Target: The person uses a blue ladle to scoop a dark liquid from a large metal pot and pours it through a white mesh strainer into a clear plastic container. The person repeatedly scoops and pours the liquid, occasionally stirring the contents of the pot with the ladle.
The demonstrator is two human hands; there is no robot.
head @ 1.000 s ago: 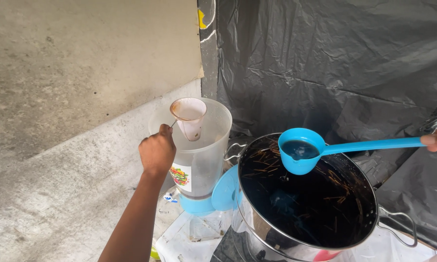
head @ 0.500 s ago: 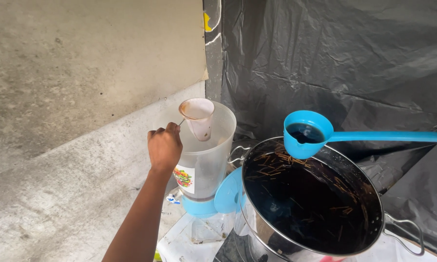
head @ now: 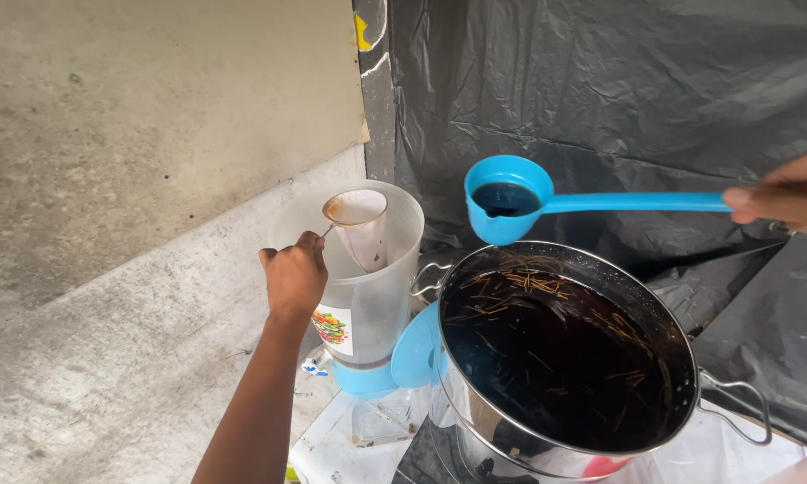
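R hand at far right edge of view, grip closed on end of long blue ladle handle; ladle held level, bowl full of dark liquid, hanging above far rim of big steel pot and just R of the jug. L hand fisted on thin wire handle of small cloth strainer, grip tight; strainer cone sits inside mouth of translucent plastic jug, blue base, coloured sticker on side. Cloth stained brown at rim; jug looks near empty, level hard to read thru wall. Pot full of dark brew w/ thin sticks/stems floating. Blue lid leaning betw jug and pot. All on low surface w/ white plastic sheet; black tarp behind, bare concrete wall at L. Judgement on doing the pour well: keep ladle flat while crossing gap pot-to-jug, bowl is brimful, drip likely on lid or surface. Bring ladle lip right over centre of cone, not the jug rim. Tip slow, thin stream; cloth drains slow and cone is small, so quick dump prob overflows past strainer into jug, stems incl. Hold strainer rim level and clear of jug wall so filtrate falls free. Long handle gripped at very end = poor control; wrist roll only, no arm swing. Pause betw ladles till cone empties. Jug tall, narrow base, close to pot: avoid nudging w/ L forearm.
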